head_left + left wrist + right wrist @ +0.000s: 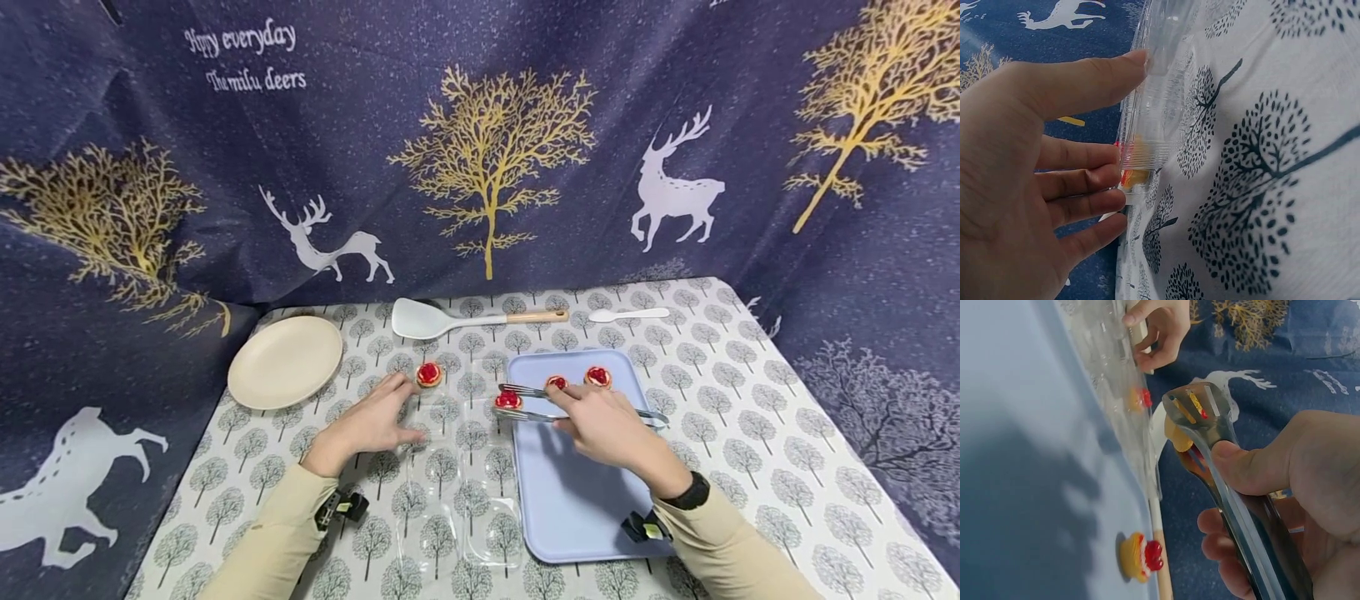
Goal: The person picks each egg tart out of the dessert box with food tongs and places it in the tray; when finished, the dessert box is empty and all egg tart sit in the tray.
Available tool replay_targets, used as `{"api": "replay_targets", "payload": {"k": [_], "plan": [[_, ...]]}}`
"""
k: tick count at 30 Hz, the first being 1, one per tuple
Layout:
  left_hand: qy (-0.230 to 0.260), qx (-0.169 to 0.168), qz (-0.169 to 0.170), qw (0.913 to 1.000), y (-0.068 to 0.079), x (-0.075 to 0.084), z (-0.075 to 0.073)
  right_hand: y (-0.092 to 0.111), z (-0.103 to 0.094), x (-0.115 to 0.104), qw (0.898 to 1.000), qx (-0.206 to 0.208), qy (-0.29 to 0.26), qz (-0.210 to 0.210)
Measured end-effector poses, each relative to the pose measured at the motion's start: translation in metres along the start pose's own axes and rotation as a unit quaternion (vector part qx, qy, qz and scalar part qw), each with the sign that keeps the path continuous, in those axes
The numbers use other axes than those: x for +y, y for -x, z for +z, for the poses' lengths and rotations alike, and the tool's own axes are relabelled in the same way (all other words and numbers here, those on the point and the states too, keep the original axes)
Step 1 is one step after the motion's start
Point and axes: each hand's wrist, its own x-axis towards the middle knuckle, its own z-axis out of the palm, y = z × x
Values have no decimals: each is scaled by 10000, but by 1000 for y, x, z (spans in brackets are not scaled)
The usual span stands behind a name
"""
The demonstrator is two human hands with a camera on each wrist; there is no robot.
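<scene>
My right hand (pixel 607 423) grips metal tongs (pixel 1235 506), thumb on one arm and fingers curled round the other. Between the tong tips sits a small tart with red fruit (pixel 508 400), held over the left edge of the blue tray (pixel 577 500). On the tray are two similar tarts, one near the tongs (pixel 557 382) and one farther right (pixel 597 377). Another tart (pixel 429 375) rests in the far left part of a clear plastic container (pixel 491 533). My left hand (pixel 371 417) has its fairly straight fingertips and thumb at the container's left edge.
A beige plate (pixel 285 362) lies at the back left. Along the back are a white spatula with a wooden handle (pixel 480 320) and a small white spoon (pixel 628 314). A dark curtain (pixel 525 167) hangs behind the tree-patterned tablecloth (pixel 750 500).
</scene>
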Motion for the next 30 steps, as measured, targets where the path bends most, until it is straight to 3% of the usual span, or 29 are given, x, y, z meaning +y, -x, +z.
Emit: {"api": "replay_targets", "payload": {"k": [10, 30], "plan": [[-10, -83, -73, 9999, 0, 3, -2, 20, 1, 10, 9994, 319, 88, 125], [14, -96, -95, 9999, -1, 2, -1, 48, 10, 27, 9987, 331, 131, 375]]}}
